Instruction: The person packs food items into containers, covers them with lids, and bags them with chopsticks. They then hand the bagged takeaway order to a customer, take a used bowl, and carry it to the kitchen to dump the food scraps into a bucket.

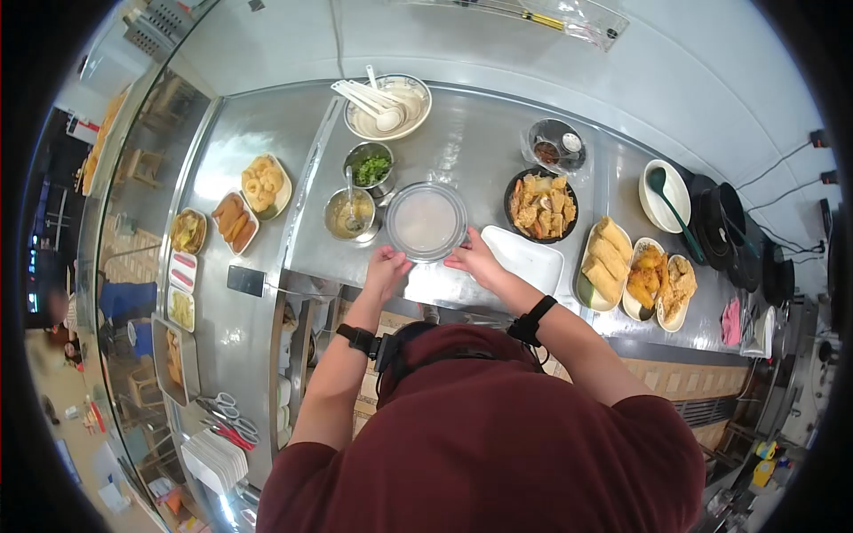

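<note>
A round bowl with a clear lid (426, 220) sits on the steel counter in front of me, something pale showing through it. My left hand (388, 270) is at its near left rim, the fingers closed against the edge. At the near right rim, my right hand (474, 258) has its fingertips and thumb on the edge. Just left of the bowl stand a metal pot with a spoon in a light brown mix (348, 216) and a metal pot of chopped green herbs (370, 169). An oblong white tray (524, 259) lies beside my right hand.
A bowl of white spoons (387, 105) stands behind. To the right are a black bowl of fried pieces (541, 205), a plate of rolls (605, 266) and a white bowl with a green ladle (662, 195). A phone (245, 280) and scissors (229, 413) lie left.
</note>
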Available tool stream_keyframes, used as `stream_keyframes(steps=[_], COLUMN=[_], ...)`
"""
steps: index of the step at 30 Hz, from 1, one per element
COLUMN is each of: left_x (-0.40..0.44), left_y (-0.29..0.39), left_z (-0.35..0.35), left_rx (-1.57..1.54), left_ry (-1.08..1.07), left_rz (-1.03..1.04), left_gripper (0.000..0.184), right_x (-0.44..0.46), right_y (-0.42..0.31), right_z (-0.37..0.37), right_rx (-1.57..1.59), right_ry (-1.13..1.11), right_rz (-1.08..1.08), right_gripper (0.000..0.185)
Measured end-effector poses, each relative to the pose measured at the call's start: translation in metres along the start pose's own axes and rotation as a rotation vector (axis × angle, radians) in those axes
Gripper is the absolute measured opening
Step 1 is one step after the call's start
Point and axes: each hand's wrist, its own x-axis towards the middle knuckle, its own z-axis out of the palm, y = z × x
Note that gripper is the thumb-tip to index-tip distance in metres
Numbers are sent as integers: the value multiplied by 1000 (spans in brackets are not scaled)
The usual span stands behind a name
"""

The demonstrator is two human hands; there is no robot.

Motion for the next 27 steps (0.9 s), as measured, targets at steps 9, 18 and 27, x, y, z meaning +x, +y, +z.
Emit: stream_keyframes(steps=[9,18,27], left_x=[9,9,45], left_y=[-4,32,6], left_z=[-10,0,-20], left_rx=[25,-31,-55], left_ry=[-46,-35,-48], left_rz=[-123,-124,60], left_gripper=[15,15,11], right_x=[13,13,33], right_y=[15,-13,-30], right_z=[-2,-12,-32], right_rx=[-125,-237,-343], right_ry=[39,-4,-168], right_rz=[-75,97,93], right_gripper=[69,72,81])
